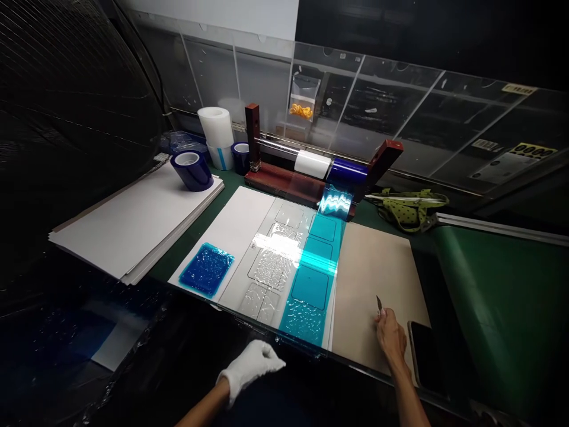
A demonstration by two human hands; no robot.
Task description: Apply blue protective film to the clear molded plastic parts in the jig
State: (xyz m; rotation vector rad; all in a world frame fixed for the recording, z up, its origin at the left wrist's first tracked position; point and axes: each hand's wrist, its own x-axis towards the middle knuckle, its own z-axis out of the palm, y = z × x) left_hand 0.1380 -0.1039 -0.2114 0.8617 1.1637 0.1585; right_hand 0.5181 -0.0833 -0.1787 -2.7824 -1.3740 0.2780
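My left hand (251, 366), in a white glove, is in front of the table edge with thumb and fingers pressed together; anything between them is too small to make out. Bare, my right hand (391, 333) grips a small craft knife (379, 303), its blade pointing up over a tan board (373, 267). Between the hands lies a strip of blue-teal film (306, 314) over outlined rounded panels, running back to a blue film roll (349, 172) on a wooden stand (284, 182). Beside it, clear film (267, 267) covers more outlined panels. A blue stack of film pieces (207, 270) sits on white paper (235, 228) at left.
At left, a thick paper stack (133, 228) bears a blue tape roll (192, 171). White film rolls (216, 133) stand behind. A phone (427, 359) lies near my right hand. A green pouch (409, 207) and a green roll (502, 296) are at right.
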